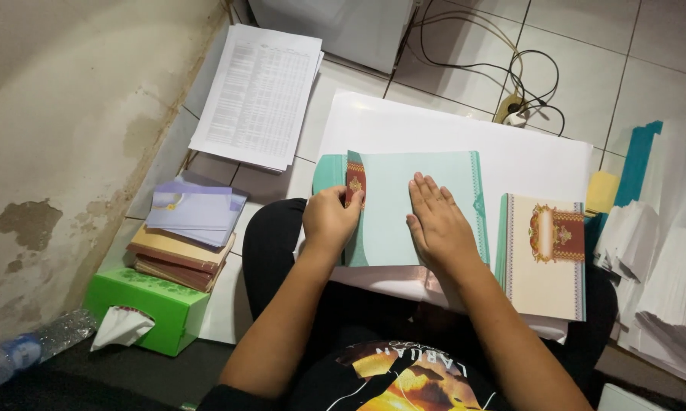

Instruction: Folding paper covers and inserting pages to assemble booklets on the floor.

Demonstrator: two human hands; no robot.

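Step looks like folding a card: left hand [329, 218] pinches the flap of the mint-green card [411, 202] & turns it over, right hand [436, 221] lies flat, fingers spread, pressing the sheet just right of that. Card sits on the white board [525, 156] over the lap. Next prob. needs the flap squared to the edge, then creased. Stack of finished cards [544, 259] just right of right hand. Card's lower edge hidden under the hands; paper piles at far right cut off.
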